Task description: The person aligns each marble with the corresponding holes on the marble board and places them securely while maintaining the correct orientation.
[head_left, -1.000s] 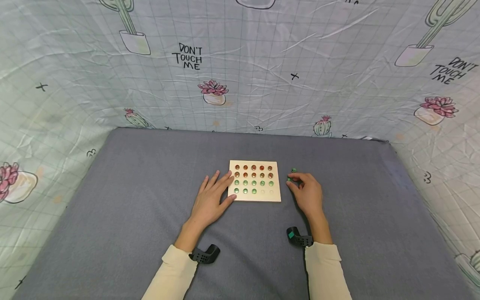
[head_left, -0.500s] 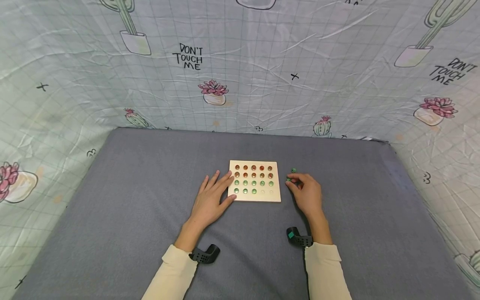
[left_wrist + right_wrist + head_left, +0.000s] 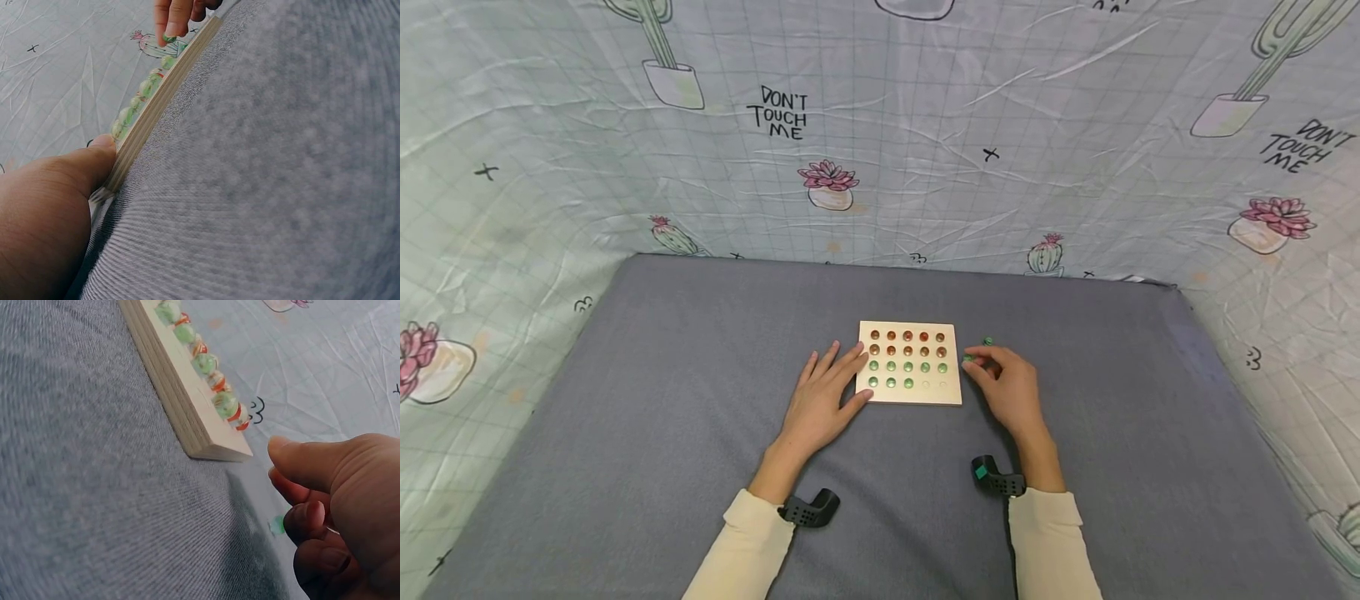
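Note:
A pale wooden board (image 3: 957, 393) lies mid-table with rows of marbles in its hollows. The two far rows hold red-brown marbles (image 3: 907, 335); the two near rows hold green marbles (image 3: 907, 367). Two hollows at the near right corner are bare. My left hand (image 3: 820, 406) rests on the board's left edge, fingers spread, thumb at the near left corner. Just right of the board, my right hand (image 3: 1013, 392) pinches a green marble (image 3: 169, 39) between thumb and forefinger. Another green marble (image 3: 988, 341) lies on the cloth beyond that hand.
Grey cloth (image 3: 715, 333) covers the table. A light printed curtain (image 3: 917, 200) hangs behind it and along both sides. Each wrist wears a black camera band (image 3: 808, 508).
My right hand has moved a little left toward the board, carrying the pinched green marble. My left hand has stayed in place.

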`<state>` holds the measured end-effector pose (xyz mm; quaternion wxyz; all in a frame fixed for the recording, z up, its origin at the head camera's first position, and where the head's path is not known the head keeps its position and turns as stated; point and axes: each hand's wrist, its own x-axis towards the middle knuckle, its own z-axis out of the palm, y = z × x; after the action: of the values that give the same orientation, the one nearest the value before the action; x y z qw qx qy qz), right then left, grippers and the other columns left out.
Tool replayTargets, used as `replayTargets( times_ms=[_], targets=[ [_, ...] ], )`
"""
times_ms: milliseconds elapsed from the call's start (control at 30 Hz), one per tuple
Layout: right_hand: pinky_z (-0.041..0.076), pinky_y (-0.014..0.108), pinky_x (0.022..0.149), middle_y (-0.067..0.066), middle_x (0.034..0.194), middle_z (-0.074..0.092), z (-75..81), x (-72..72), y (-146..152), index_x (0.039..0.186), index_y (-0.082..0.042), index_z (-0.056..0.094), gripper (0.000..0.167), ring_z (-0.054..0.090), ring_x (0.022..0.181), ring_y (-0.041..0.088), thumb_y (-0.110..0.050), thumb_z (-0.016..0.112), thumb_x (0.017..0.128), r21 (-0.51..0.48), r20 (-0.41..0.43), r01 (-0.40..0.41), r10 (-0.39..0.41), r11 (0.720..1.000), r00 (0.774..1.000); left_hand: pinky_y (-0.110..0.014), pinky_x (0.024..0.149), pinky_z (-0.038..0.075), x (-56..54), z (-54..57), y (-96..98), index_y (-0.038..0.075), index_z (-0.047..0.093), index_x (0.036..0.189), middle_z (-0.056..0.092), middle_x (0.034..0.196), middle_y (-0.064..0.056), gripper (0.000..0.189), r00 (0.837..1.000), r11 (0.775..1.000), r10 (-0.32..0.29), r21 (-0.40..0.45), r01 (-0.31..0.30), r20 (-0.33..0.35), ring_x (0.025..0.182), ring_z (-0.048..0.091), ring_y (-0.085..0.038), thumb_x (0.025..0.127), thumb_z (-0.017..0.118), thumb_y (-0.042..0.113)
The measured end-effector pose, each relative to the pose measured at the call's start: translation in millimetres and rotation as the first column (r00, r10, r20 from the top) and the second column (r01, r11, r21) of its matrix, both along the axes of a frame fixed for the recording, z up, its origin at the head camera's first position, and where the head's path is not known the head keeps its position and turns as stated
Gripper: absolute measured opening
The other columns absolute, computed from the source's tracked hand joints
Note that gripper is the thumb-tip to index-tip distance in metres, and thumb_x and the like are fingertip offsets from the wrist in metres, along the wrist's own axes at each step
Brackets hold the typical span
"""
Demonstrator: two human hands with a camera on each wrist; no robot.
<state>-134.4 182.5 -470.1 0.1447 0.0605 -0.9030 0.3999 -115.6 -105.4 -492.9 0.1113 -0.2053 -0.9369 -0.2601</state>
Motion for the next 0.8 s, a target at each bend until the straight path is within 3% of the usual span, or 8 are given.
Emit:
replayTargets(
  times_ms=[433, 800],
  targets=[
    [0.038, 0.025, 0.050, -0.001, 0.079, 0.062, 2.8, 2.0, -10.2, 0.101, -0.009, 0.073, 0.018, 0.047, 0.059, 0.012, -0.010, 0.076, 0.083, -0.020, 0.016, -0.157, 0.157, 0.987, 0.987, -0.050, 0.116, 0.010, -0.5, -1.0, 1.0, 0.014, 0.048, 0.142, 0.041, 0.149, -0.003, 0.057, 1.000, 1.000, -0.004, 0.009, 0.004, -0.005, 0.140, 0.027, -0.031, 0.093, 0.061, 0.040],
    [0.037, 0.026, 0.050, -0.006, 0.074, 0.057, 2.6, 4.3, -21.0, 0.098, -0.013, 0.075, 0.015, 0.045, 0.058, 0.012, -0.015, 0.076, 0.083, -0.019, 0.066, -0.269, 0.270, 0.963, 0.961, -0.049, 0.117, 0.010, 0.8, 1.1, -0.9, 0.015, 0.047, 0.143, 0.039, 0.149, -0.001, 0.056, 1.000, 1.000, 0.001, -0.003, -0.001, -0.001, 0.141, 0.026, -0.030, 0.094, 0.058, 0.041]
  ],
)
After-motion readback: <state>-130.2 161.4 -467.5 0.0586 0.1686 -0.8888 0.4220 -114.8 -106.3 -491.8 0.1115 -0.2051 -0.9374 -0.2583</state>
